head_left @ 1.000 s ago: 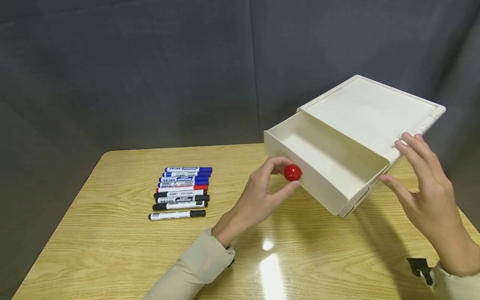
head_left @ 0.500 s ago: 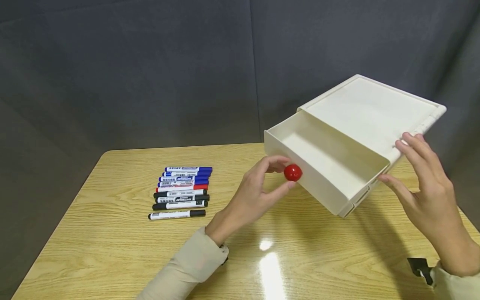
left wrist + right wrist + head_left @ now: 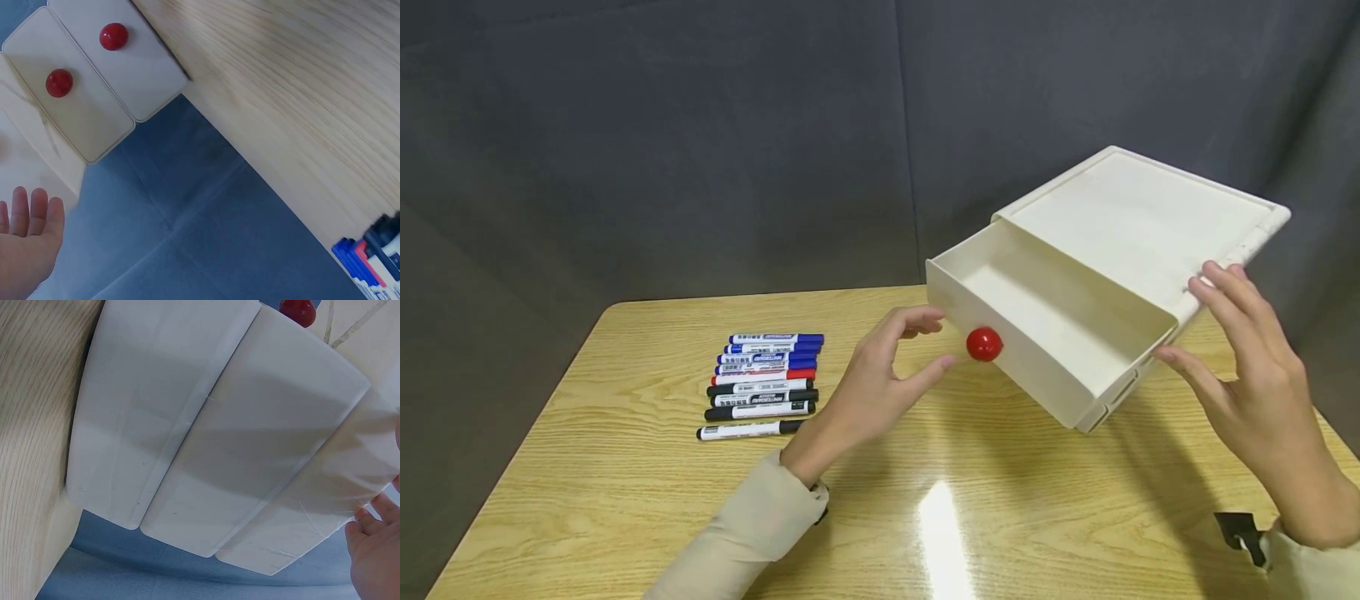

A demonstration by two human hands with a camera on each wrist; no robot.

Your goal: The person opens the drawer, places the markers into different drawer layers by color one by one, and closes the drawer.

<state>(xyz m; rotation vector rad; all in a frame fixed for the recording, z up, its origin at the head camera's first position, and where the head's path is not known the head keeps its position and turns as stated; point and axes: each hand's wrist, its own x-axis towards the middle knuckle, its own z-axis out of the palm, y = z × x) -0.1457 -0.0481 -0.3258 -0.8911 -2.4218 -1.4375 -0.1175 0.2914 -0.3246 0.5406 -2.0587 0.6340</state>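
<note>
A white drawer unit [image 3: 1142, 225] stands at the right of the table, its top drawer [image 3: 1037, 362] pulled out with nothing visible inside. A round red knob [image 3: 984, 343] sits on that drawer's front. My left hand [image 3: 872, 383] is just left of the knob, apart from it, thumb and fingers spread and holding nothing. My right hand [image 3: 1262, 383] rests its fingertips on the unit's right side near the top edge, with the thumb by the drawer's side. In the left wrist view, two lower drawer fronts carry red knobs [image 3: 59, 82]; both are closed.
Several whiteboard markers [image 3: 763, 387], with blue, red and black caps, lie in a row on the left of the wooden table [image 3: 625, 500]. A dark curtain [image 3: 700, 167] hangs behind. A black strap piece [image 3: 1238, 533] shows by the right sleeve.
My left hand has let go of the red knob and drawn back to the left and slightly down. The drawer stays out, and my right hand has hardly moved.
</note>
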